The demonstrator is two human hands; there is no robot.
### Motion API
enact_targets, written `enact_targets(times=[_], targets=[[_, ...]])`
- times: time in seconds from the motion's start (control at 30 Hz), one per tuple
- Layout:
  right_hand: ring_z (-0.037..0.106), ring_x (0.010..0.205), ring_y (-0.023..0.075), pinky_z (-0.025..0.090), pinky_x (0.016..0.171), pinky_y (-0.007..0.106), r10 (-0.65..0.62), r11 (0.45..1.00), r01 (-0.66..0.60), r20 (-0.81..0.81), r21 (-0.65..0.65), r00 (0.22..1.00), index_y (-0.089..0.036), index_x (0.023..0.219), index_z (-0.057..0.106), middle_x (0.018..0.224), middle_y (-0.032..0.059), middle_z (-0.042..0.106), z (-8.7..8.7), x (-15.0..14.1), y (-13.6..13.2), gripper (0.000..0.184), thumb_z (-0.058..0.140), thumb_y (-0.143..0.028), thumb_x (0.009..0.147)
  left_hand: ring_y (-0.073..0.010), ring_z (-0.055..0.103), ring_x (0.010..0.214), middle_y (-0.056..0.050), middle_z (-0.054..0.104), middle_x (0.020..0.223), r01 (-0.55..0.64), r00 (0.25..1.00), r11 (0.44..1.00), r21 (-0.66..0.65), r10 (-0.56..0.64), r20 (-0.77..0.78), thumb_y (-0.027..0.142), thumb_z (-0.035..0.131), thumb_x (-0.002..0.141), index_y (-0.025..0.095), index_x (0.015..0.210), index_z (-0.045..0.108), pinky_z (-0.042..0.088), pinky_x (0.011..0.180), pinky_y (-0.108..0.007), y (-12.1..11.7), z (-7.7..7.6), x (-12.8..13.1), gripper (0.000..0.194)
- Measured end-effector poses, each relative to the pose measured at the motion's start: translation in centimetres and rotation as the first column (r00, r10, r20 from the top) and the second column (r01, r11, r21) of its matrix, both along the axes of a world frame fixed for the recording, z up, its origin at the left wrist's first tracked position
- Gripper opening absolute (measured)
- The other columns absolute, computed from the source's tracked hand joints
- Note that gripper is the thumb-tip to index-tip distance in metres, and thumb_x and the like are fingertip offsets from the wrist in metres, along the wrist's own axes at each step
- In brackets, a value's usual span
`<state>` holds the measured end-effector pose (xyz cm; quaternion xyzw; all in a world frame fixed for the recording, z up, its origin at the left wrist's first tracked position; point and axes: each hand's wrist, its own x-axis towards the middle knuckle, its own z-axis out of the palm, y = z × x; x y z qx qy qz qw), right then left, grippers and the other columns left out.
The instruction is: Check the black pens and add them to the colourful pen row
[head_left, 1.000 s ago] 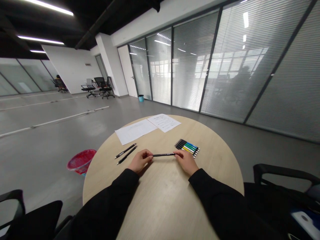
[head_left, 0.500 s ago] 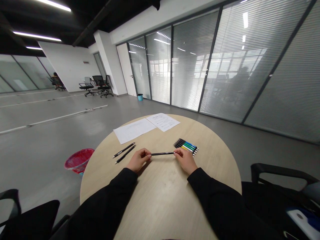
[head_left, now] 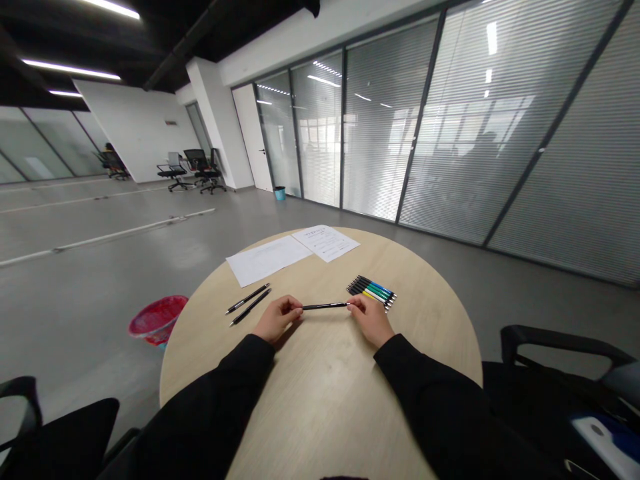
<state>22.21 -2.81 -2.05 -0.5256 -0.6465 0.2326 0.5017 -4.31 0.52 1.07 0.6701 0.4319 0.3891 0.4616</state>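
Holding steady mid-frame: left hand (head_left: pixel 276 320) and right hand (head_left: pixel 371 320) still pinch the pen (head_left: pixel 324 307), not yet released, ends seemingly hidden.

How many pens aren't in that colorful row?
3: the held pen, between the left hand and right hand; the farther pen and nearer pen, both lying left of the left hand. Hands might hide others.

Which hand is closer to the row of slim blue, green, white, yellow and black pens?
Right. The bare right hand is at the near side of the pen row; the bare left hand is farther off, leftward.
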Motion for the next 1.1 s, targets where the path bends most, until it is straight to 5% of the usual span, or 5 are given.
enact_targets(times=[1.1], targets=[[0.061, 0.069, 0.0177, 0.044, 0.065, 0.028, -0.029, 1.0, 0.029, 0.058, -0.004, 0.998, -0.019, 0.083, 0.068, 0.076, 0.0027, 0.069, 0.85, 0.09, -0.48, 0.015, 0.054, -0.025, 0.085, -0.0122, 0.056, 0.057, 0.001, 0.062, 0.063, 0.019, 1.0, 1.0, 0.02, -0.019, -0.007, 0.039, 0.071, 0.074, 0.015, 0.079, 0.059, 0.045, 0.058, -0.026, 0.25, -0.3, -0.18, 0.027]])
